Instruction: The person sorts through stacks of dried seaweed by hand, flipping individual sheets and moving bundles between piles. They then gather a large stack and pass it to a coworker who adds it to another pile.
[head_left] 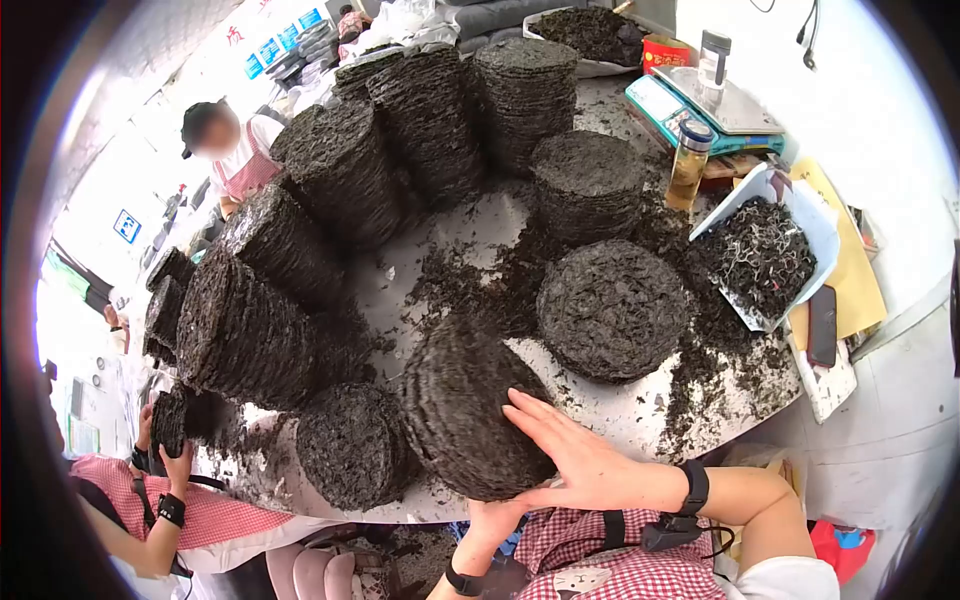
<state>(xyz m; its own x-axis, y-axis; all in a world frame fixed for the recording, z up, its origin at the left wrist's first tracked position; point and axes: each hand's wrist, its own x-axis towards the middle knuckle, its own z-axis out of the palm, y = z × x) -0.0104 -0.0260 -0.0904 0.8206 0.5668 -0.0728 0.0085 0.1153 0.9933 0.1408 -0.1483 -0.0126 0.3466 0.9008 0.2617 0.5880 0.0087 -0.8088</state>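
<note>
A thick stack of dark round sheets (465, 410) is tilted above the near edge of the table, held between my two hands. My right hand (570, 455) lies against its right side with the fingers spread along it. My left hand (495, 520) is under its lower edge, and most of its fingers are hidden. Just left of the held stack is a lower round stack (355, 445). Another round stack (612, 310) lies to the upper right, with dark crumbs around it.
Several tall dark stacks (335, 175) curve along the far side. At right are a scale (655, 105), a bottle (688, 165), a blue-white bin (822, 225) of scraps and a phone (822, 325). A co-worker's hands (175, 470) hold sheets at left; another person (245, 150) stands behind.
</note>
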